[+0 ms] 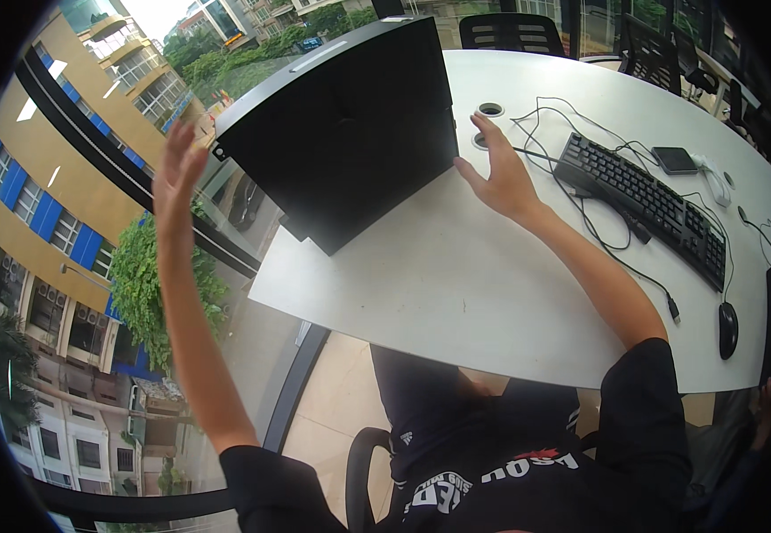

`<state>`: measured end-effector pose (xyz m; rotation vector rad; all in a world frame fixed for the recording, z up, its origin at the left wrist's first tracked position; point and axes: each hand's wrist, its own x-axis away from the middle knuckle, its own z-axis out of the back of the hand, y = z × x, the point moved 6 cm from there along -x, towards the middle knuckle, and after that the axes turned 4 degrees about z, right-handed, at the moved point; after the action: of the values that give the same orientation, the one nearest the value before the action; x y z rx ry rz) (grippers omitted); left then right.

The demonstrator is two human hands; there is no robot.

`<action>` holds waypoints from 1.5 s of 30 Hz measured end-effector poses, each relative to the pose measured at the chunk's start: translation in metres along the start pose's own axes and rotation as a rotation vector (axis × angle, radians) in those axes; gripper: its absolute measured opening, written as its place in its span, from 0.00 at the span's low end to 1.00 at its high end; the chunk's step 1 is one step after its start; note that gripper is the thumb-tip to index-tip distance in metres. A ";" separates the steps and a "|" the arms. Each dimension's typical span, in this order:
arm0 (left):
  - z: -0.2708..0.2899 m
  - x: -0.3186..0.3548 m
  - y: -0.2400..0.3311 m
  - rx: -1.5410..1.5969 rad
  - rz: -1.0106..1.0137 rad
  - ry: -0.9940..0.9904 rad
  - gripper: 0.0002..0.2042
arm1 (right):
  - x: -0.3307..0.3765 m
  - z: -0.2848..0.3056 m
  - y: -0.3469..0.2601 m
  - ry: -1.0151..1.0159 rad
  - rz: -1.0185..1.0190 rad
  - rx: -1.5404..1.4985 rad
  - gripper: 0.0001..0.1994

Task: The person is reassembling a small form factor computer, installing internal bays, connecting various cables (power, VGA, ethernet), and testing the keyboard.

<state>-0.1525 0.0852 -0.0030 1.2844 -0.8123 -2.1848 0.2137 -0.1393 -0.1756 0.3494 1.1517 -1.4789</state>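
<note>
A big black box (350,133) sits on the white table (403,306), close to 12 o'clock and a bit toward 11. Its wide side is flat, plain and very dark, with a soft pale patch low down. The top face is gray and shiny, with light strips on it. There is a step cut into the bottom edge at its 7 o'clock corner, and a tiny knob sticks out at its 9 o'clock edge. The box looks tipped, but the view bends things, so I can't tell if it stands straight.

The left hand (176,173) is up at 10 o'clock, beside the box, wide and holding nothing. The right hand (504,184) is near 2 o'clock, thumb and fingers wide apart. Its thumb tip is at the box's edge; I can't tell if they touch.

Toward 3 o'clock lie a black keyboard (643,206), a black wire (673,311) and a black mouse (728,330).
</note>
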 end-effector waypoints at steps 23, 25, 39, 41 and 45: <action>-0.120 0.090 -0.060 0.316 0.209 0.155 0.35 | 0.017 -0.075 0.018 -0.135 -0.354 -0.254 0.52; -0.134 0.101 -0.034 0.311 0.198 0.267 0.38 | 0.017 -0.072 0.021 -0.148 -0.362 -0.286 0.51; -0.209 0.155 0.060 0.218 0.236 0.569 0.47 | 0.010 -0.074 0.011 -0.051 -0.286 -0.519 0.40; -0.221 0.158 0.069 0.200 0.238 0.598 0.46 | 0.009 -0.070 0.011 0.009 -0.299 -0.560 0.35; -0.246 0.159 0.078 0.145 0.253 0.651 0.46 | 0.012 -0.066 0.026 0.045 -0.371 -0.650 0.32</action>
<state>0.0026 -0.1365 -0.1396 1.7176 -0.8073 -1.3959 0.2080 -0.0894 -0.2276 -0.2953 1.7201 -1.3138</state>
